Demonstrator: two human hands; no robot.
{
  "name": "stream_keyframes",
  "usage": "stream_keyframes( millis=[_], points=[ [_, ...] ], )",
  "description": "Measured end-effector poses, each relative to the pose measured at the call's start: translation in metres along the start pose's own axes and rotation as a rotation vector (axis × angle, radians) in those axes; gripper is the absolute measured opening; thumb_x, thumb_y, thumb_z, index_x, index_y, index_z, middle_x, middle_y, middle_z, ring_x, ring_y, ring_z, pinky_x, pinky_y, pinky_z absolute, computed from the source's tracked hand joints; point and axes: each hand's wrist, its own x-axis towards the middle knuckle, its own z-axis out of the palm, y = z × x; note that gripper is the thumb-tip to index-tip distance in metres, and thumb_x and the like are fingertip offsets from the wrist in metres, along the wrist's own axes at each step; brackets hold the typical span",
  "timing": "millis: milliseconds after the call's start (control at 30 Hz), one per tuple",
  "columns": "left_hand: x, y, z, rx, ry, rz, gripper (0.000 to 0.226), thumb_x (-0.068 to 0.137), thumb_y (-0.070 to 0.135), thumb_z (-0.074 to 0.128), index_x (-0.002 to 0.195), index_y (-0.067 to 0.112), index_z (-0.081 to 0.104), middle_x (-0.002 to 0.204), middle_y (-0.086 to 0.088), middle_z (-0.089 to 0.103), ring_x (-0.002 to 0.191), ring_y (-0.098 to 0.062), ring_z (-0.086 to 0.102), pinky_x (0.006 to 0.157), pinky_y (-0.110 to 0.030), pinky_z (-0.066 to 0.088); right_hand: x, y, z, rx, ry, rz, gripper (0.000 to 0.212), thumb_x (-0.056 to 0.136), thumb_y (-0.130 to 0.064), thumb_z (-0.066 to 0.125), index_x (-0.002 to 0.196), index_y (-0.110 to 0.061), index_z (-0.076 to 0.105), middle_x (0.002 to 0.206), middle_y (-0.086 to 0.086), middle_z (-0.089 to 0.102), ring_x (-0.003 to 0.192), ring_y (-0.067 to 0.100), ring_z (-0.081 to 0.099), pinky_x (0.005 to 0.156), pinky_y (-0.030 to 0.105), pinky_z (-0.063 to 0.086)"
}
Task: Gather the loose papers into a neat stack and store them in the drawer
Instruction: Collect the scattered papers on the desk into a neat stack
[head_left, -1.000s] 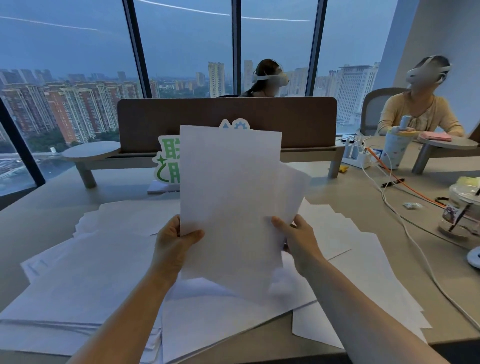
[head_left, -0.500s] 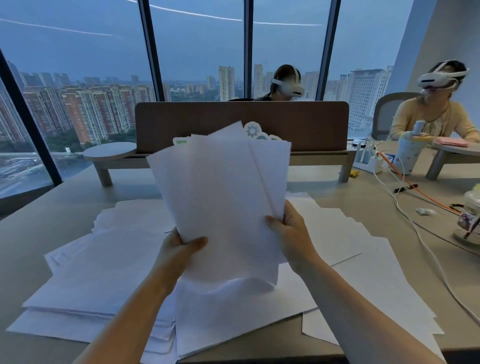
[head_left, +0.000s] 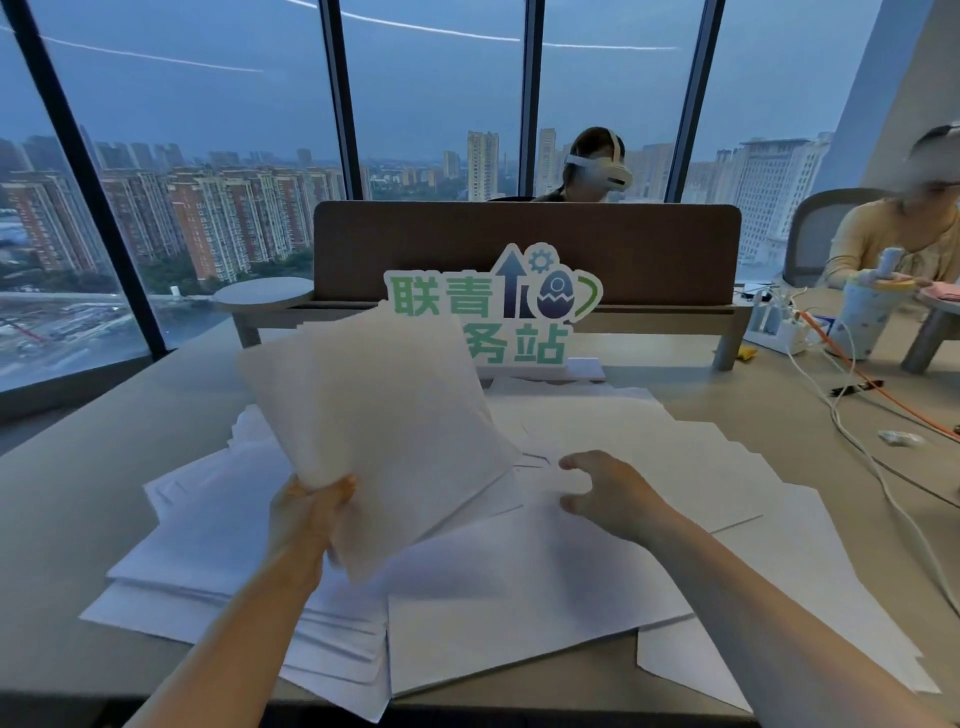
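At the far left we see a bare stretch of the grey desk top (head_left: 78, 499), open all the way to its front edge. Next comes the spread of loose white paper sheets (head_left: 218, 551), fanned untidily, with their corners overhanging one another and a few reaching the desk's near edge. Our left hand (head_left: 306, 525) pinches the lower corner of a raised bundle of white sheets (head_left: 384, 426), tilted leftward above the spread; its edges look uneven, though blur makes that hard to judge. Behind stands a green-and-white cut-out sign (head_left: 493, 312) against the brown divider panel (head_left: 524, 244). Our right hand (head_left: 608, 493) hovers over the papers, fingers curled apart, gripping nothing. Further right, white and orange cables (head_left: 852, 415) cross the otherwise clear desk.
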Motion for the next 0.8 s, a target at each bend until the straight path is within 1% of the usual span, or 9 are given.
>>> stream_keyframes(
  millis=[67, 133, 233, 300, 433, 500, 667, 733, 800],
  points=[
    [0.001, -0.003, -0.007, 0.038, 0.019, -0.016, 0.009, 0.085, 0.001, 0.063, 0.087, 0.009, 0.063, 0.073, -0.013, 0.058, 0.043, -0.025, 0.049, 0.028, -0.017, 0.031, 0.005, -0.006, 0.007, -0.091, -0.091, -0.031, 0.07, 0.084, -0.038, 0.072, 0.145, -0.024, 0.041, 0.154, -0.003, 0.036, 0.139, 0.019, 0.034, 0.113, 0.035, 0.031],
    [0.003, -0.005, -0.013, 0.052, 0.024, -0.034, 0.011, 0.086, -0.001, 0.059, 0.091, 0.008, 0.062, 0.074, -0.013, 0.057, 0.052, -0.026, 0.05, 0.031, -0.02, 0.034, 0.01, -0.015, 0.014, -0.159, -0.154, -0.075, 0.084, 0.079, -0.046, 0.074, 0.15, -0.025, 0.034, 0.158, -0.006, 0.028, 0.143, 0.018, 0.027, 0.116, 0.039, 0.026],
    [0.006, -0.007, -0.02, 0.025, 0.068, -0.057, 0.024, 0.085, -0.003, 0.057, 0.106, 0.008, 0.063, 0.089, -0.014, 0.062, 0.075, -0.026, 0.055, 0.059, -0.028, 0.044, 0.017, -0.032, 0.021, -0.242, -0.21, -0.132, 0.095, 0.076, -0.054, 0.074, 0.153, -0.024, 0.027, 0.161, -0.005, 0.023, 0.147, 0.017, 0.021, 0.118, 0.04, 0.022],
    [0.007, -0.007, -0.024, 0.006, 0.119, -0.072, 0.03, 0.085, -0.004, 0.058, 0.111, 0.008, 0.063, 0.095, -0.012, 0.062, 0.086, -0.025, 0.055, 0.074, -0.033, 0.042, 0.023, -0.042, 0.024, -0.324, -0.251, -0.157, 0.1, 0.075, -0.058, 0.073, 0.154, -0.024, 0.023, 0.162, -0.004, 0.02, 0.148, 0.018, 0.018, 0.118, 0.041, 0.021],
    [0.008, -0.006, -0.035, 0.005, 0.171, -0.114, 0.033, 0.088, -0.001, 0.056, 0.118, 0.012, 0.059, 0.1, -0.011, 0.06, 0.088, -0.026, 0.053, 0.074, -0.032, 0.04, 0.039, -0.056, 0.03, -0.516, -0.301, -0.175, 0.111, 0.064, -0.069, 0.073, 0.153, -0.028, 0.022, 0.156, 0.003, 0.031, 0.143, 0.025, 0.027, 0.114, 0.045, 0.026],
    [0.008, -0.007, -0.039, 0.015, 0.182, -0.122, 0.035, 0.089, -0.001, 0.056, 0.122, 0.01, 0.059, 0.101, -0.011, 0.06, 0.089, -0.026, 0.053, 0.077, -0.033, 0.04, 0.047, -0.06, 0.031, -0.593, -0.32, -0.165, 0.113, 0.058, -0.073, 0.074, 0.151, -0.029, 0.025, 0.15, 0.004, 0.036, 0.138, 0.027, 0.032, 0.111, 0.046, 0.027],
    [0.011, -0.011, -0.048, 0.007, 0.184, -0.143, 0.04, 0.088, -0.001, 0.055, 0.128, 0.007, 0.057, 0.113, -0.013, 0.062, 0.095, -0.026, 0.054, 0.083, -0.036, 0.042, 0.057, -0.063, 0.027, -0.63, -0.332, -0.099, 0.105, 0.051, -0.078, 0.073, 0.137, -0.03, 0.04, 0.134, 0.005, 0.051, 0.125, 0.029, 0.042, 0.103, 0.043, 0.032],
    [0.012, -0.013, -0.051, 0.005, 0.177, -0.15, 0.039, 0.089, -0.001, 0.055, 0.127, 0.009, 0.057, 0.11, -0.012, 0.062, 0.096, -0.028, 0.055, 0.084, -0.037, 0.043, 0.057, -0.063, 0.027, -0.586, -0.339, -0.082, 0.087, 0.058, -0.071, 0.075, 0.128, -0.028, 0.046, 0.131, 0.003, 0.054, 0.122, 0.029, 0.047, 0.1, 0.042, 0.034],
    [0.013, -0.013, -0.052, 0.006, 0.18, -0.154, 0.039, 0.089, 0.001, 0.055, 0.127, 0.01, 0.056, 0.108, -0.012, 0.062, 0.096, -0.029, 0.056, 0.085, -0.039, 0.044, 0.058, -0.06, 0.028, -0.503, -0.318, -0.119, 0.059, 0.066, -0.059, 0.077, 0.109, -0.027, 0.051, 0.125, 0.001, 0.059, 0.114, 0.025, 0.054, 0.091, 0.036, 0.039]
  ],
)
